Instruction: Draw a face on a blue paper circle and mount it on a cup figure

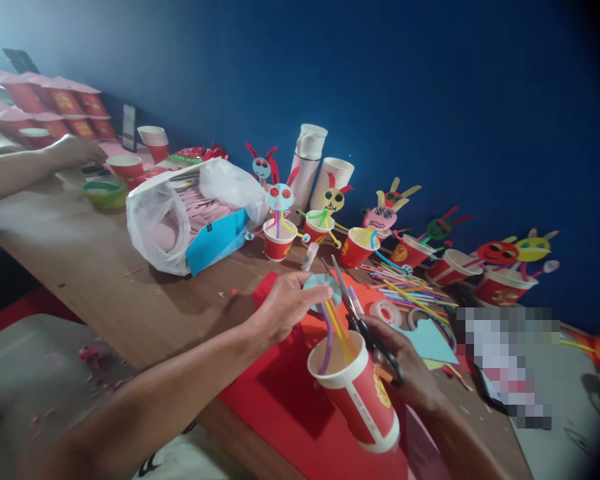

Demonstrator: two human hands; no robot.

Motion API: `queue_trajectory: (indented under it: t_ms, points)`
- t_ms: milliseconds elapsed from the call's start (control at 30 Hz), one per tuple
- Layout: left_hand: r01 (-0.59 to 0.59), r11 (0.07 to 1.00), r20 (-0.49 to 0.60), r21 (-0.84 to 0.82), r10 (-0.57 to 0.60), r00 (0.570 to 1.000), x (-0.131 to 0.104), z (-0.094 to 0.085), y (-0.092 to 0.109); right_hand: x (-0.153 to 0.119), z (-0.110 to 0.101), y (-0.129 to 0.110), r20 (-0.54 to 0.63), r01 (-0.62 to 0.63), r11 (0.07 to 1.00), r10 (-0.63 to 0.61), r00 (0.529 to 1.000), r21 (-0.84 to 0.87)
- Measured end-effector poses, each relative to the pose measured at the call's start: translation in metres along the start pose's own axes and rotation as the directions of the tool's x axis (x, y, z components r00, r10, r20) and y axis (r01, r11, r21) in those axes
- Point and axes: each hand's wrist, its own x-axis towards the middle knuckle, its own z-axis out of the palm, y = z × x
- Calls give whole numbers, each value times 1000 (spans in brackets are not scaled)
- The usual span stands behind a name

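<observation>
My left hand (285,303) pinches a pale blue paper disc (322,285) between thumb and fingers. Purple and yellow-orange straws (337,327) run from just below the disc down into a tilted red paper cup (363,407) with a white rim. In my right hand (405,357) is a pair of black-handled scissors (363,327), blades pointing up and parted beside the disc's right edge. Part of that hand is behind the handles and the cup. Beneath them lies a sheet of red paper (275,387), with orange paper (313,327) on top.
Paper-cup figures with rabbit-eared faces (281,197) line the wall. Loose coloured straws (405,290), tape rolls (386,313) and light blue paper (433,341) lie to the right. A plastic bag of pink pieces (180,220) stands left, near another person's hand (75,152).
</observation>
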Motion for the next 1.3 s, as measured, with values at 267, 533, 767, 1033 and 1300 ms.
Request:
queue_trajectory:
  t_ms: [267, 533, 767, 1033, 1300]
  points:
    - [14, 999, 15, 48, -15, 1000, 0, -1, 0, -1, 1, 2, 9, -52, 993, 51, 999, 109]
    - [11, 1000, 28, 27, -12, 1000, -1, -1, 3, -2, 1, 7, 2, -51, 989, 51, 999, 139]
    - [24, 999, 43, -32, -22, 999, 0, -1, 2, -2, 4, 3, -22, -53, 990, 56, 998, 130]
    - [36, 999, 53, -7, -35, 998, -2, -1, 4, -4, 5, 3, -28, -98, 977, 105, 994, 187]
    - [11, 999, 89, 49, -16, 996, 0, -4, 4, -3, 4, -1, -31, -40, 995, 43, 999, 93]
